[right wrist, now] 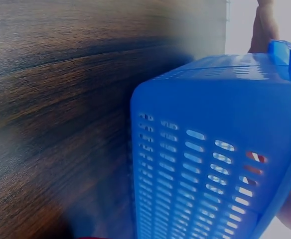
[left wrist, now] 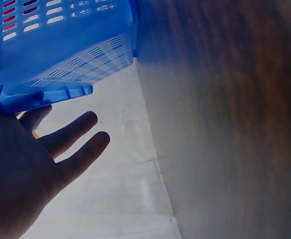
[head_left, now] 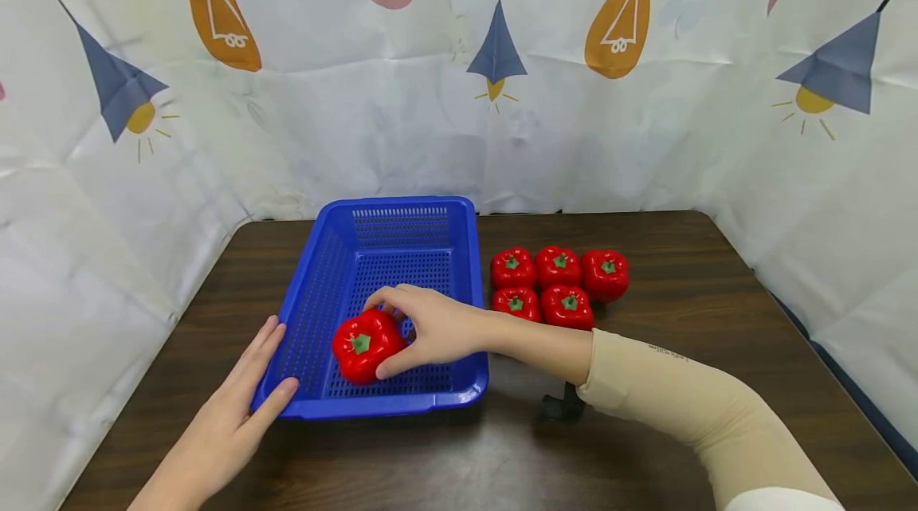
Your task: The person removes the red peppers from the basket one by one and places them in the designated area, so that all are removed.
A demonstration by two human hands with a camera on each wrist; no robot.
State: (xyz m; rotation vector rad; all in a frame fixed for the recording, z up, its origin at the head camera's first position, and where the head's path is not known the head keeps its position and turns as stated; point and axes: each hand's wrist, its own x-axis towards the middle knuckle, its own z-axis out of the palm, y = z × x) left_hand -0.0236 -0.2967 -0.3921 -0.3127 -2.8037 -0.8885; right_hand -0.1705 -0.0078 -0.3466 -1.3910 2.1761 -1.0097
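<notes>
My right hand (head_left: pixel 437 328) grips a red bell pepper (head_left: pixel 364 345) with a green stem, thumb at its near side and fingers at its far right. The pepper is over the near part of the blue basket (head_left: pixel 480 272); whether it touches the basket floor I cannot tell. My left hand (head_left: pixel 233 415) lies along the basket's left rim with its fingers extended. From below, the left wrist view shows that hand (left wrist: pixel 41 164) against the basket's edge. In the right wrist view, the perforated basket wall (right wrist: pixel 195 104) hides most of the held pepper.
Several more red bell peppers (head_left: pixel 558 265) stand in two rows on the brown wooden table (head_left: pixel 667 312), right of the basket. A small black object (head_left: pixel 562 406) shows under the right forearm. White printed sheets (head_left: pixel 402 136) enclose the table's back and sides.
</notes>
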